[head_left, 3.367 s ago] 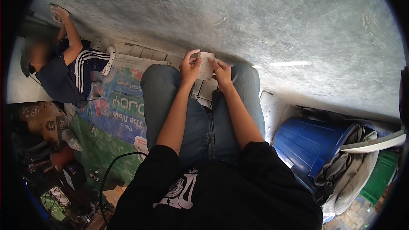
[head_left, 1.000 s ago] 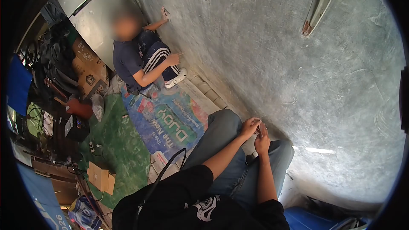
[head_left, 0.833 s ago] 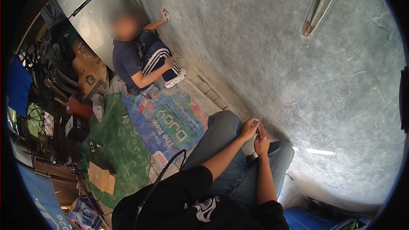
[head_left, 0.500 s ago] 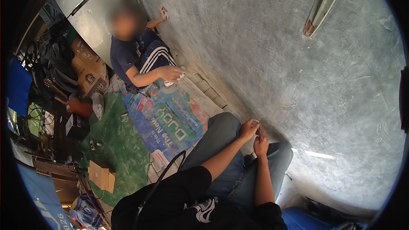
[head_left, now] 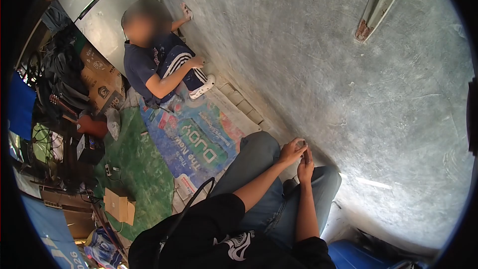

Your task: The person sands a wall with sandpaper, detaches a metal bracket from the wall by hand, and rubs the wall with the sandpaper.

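My left hand point(head_left: 291, 152) is closed at a small pale sheet point(head_left: 300, 143), of which only a thin edge shows. Close against it, my right hand point(head_left: 305, 167) has its fingers pressed together round the sheet's other side. Both hands are above my bent knees, near the foot of the grey wall point(head_left: 318, 69). The fingers hide most of the sheet. To the upper left a co-worker point(head_left: 139, 65) sits by the same wall, one hand raised against it and the other at the knee.
A printed banner point(head_left: 199, 139) and a green mat point(head_left: 134, 169) cover the floor at left. A small open carton point(head_left: 118, 206) lies on the mat. Bags and cardboard point(head_left: 102, 79) are piled beside a fridge point(head_left: 107, 25). A metal bracket point(head_left: 376, 10) projects from the wall. Something blue point(head_left: 353, 255) stands at lower right.
Since the oldest frame the view has swung left toward the co-worker, and the sheet has gone from flat in view to mostly hidden. The co-worker's lower hand has drawn back to the knee.
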A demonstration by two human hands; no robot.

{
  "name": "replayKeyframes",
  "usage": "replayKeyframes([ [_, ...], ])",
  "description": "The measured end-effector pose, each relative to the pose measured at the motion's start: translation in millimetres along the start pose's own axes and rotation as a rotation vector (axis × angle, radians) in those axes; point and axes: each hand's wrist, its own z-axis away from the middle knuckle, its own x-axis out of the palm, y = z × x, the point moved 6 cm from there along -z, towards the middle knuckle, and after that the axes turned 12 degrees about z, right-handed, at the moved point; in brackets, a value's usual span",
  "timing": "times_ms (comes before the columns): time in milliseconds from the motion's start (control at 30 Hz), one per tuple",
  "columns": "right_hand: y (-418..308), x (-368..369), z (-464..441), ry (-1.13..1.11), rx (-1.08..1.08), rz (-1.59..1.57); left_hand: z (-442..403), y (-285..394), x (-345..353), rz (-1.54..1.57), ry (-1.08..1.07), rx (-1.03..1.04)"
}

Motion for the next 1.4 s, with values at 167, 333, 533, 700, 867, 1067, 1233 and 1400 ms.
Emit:
replayKeyframes([
  [167, 8, 0, -2, 0.045, -0.014, -0.033, 2, 0, 3, 0.066, -0.058, -0.037],
  [333, 50, 9, -6, 0.083, 0.287, -0.61, 12, 9, 10, -0.009, -0.11, 0.033],
  [533, 44, 14, -8, 0.076, 0.179, -0.677, 7, -11, 12, -0.007, -0.135, 0.044],
  [700, -27, -21, -1, 0.083, -0.078, 0.072, 10, 17, -4, 0.133, -0.011, 0.093],
  [867, -97, -58, 12, 0.18, -0.277, 0.173, 4, 110, -63, 0.428, 0.095, 0.239],
  [1067, -204, -131, 13, 0.435, -0.588, 0.464, 19, 241, -127, 0.487, 0.176, 0.526],
  [1233, -269, -189, -3, 0.46, -0.873, 0.75, 31, 269, -113, 0.467, 0.063, 0.611],
  [1400, -297, -227, -28, 0.481, -1.073, 1.086, 31, 248, -83, 0.437, -0.084, 0.55],
])
